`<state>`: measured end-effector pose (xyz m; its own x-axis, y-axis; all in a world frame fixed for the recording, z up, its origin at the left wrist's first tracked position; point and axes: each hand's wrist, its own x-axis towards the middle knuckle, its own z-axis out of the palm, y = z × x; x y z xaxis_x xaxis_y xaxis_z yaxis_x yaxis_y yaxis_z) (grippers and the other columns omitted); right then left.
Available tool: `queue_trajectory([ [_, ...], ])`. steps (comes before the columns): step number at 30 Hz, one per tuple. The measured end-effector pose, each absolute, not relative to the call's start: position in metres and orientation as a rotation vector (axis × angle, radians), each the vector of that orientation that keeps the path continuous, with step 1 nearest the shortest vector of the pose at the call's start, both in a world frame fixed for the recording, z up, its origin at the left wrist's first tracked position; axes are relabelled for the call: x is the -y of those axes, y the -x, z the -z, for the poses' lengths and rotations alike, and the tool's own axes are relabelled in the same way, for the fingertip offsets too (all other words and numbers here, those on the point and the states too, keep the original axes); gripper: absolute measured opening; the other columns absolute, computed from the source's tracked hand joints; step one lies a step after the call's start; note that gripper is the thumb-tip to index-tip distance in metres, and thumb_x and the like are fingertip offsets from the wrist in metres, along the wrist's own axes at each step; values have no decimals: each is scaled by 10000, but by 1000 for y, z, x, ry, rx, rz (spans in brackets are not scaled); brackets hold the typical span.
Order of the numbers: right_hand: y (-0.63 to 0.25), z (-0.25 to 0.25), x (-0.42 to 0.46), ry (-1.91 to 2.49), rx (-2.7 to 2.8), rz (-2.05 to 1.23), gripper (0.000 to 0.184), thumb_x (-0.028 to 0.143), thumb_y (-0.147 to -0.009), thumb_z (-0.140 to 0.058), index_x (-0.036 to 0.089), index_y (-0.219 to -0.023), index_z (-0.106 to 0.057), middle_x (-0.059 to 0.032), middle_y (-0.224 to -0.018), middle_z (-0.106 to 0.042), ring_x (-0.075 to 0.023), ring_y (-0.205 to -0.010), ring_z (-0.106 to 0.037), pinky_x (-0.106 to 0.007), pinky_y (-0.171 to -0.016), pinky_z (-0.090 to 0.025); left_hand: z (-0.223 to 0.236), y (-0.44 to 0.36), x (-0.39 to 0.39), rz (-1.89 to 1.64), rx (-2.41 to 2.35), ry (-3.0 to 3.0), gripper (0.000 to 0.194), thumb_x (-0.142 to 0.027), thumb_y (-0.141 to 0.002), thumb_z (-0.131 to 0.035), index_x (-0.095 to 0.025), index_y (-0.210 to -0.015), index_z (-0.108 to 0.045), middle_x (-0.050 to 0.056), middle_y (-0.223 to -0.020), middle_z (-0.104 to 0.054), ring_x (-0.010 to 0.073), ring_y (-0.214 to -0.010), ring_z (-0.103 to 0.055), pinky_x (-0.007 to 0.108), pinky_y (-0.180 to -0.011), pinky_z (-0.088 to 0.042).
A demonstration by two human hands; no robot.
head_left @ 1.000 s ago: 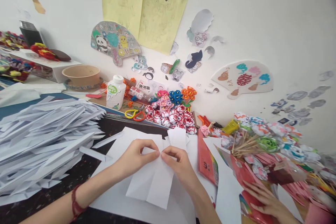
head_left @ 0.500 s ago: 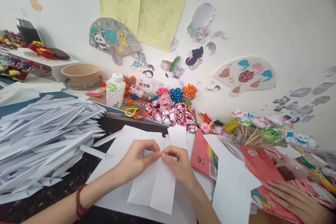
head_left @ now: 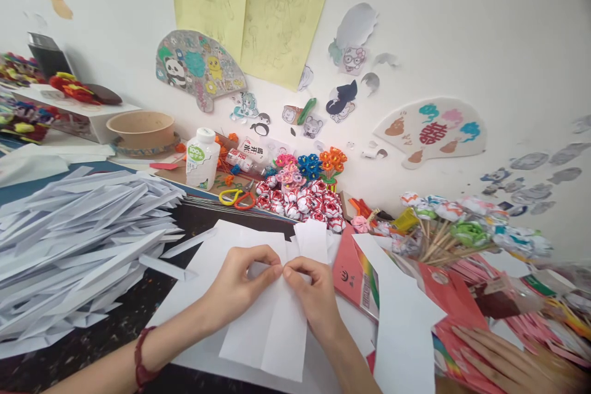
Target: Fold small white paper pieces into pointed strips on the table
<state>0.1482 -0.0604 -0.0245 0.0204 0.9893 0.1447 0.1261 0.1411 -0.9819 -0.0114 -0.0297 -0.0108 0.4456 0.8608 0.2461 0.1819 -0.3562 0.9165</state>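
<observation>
We hold a creased white sheet (head_left: 263,335) in front of us, with both hands closed on it. Our left hand (head_left: 244,277) has thumb and forefinger pinched together on its far end, a rounded gap showing behind the tips. Our right hand (head_left: 314,292) pinches the same end, and the two grips all but meet. From that meeting point the sheet slopes down towards us, a crease running along its length. Under it and around our grips lie larger white sheets (head_left: 203,283) on a dark table (head_left: 133,295). A red band (head_left: 141,360) circles our left wrist.

Well to the left of our grips spreads a heap of folded white strips (head_left: 83,246). Beyond the grips, towards the wall, we have scissors (head_left: 237,197) with yellow and orange handles, a white bottle (head_left: 202,160) to their left, and red-and-white paper rosettes (head_left: 302,202) to their right. Just past our right hand lies a red packet (head_left: 348,271), then a jagged-edged white sheet (head_left: 401,320). Farther right, another person's hand (head_left: 505,357) lies flat on red packaging, its fingers spread slightly.
</observation>
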Motion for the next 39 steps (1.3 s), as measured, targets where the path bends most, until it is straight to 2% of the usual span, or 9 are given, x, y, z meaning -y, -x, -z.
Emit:
queue_trajectory([
  [7,-149,26,59,1211,1312,-1020,168,258,-764,-608,156,-643,-665,-10,-628,-623,-148,-622,-543,-224,-575,-408,11,11,32,-990,-896,-1828,187,-271,-839,-506,-158,-750,-626,8,-720,-648,136,-681,-554,212,-609,-377],
  [12,-154,24,57,1242,1375,-1014,211,337,-774,-618,155,-686,-678,-26,-672,-642,-161,-650,-553,-236,-587,-417,10,13,23,-906,-949,-1842,241,-375,-812,-543,-167,-758,-653,15,-728,-663,144,-661,-537,217,-584,-350],
  [20,-172,38,46,1341,1270,-1118,304,438,-675,-711,139,-726,-703,-56,-666,-675,-170,-572,-575,-255,-519,-434,23,17,9,-808,-1092,-1801,337,-463,-745,-589,-139,-731,-682,-7,-546,-569,100,-475,-399,205,-450,-238],
  [33,-167,41,44,1444,1058,-1150,333,450,-590,-757,127,-643,-695,-64,-575,-670,-191,-522,-583,-283,-491,-430,32,11,8,-786,-1124,-1607,324,-438,-724,-594,-124,-718,-673,-5,-484,-574,121,-437,-462,199,-405,-271],
  [39,-164,42,46,1404,1026,-1150,216,368,-616,-749,162,-617,-685,-58,-601,-663,-186,-525,-567,-306,-513,-426,39,11,7,-829,-1093,-1588,341,-474,-705,-602,-143,-717,-684,6,-514,-614,148,-465,-515,208,-406,-305],
])
